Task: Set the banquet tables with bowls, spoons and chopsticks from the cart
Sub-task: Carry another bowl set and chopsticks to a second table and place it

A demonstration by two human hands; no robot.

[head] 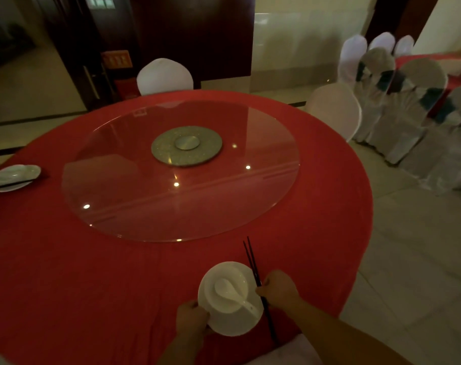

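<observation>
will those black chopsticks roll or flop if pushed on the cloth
Likely stiff and light: the chopsticks look straight though the right hand pinches them only mid-length. Thin and loose as a pair, they may roll or splay if pushed sideways, though the wrinkled red tablecloth probably damps that.
</observation>
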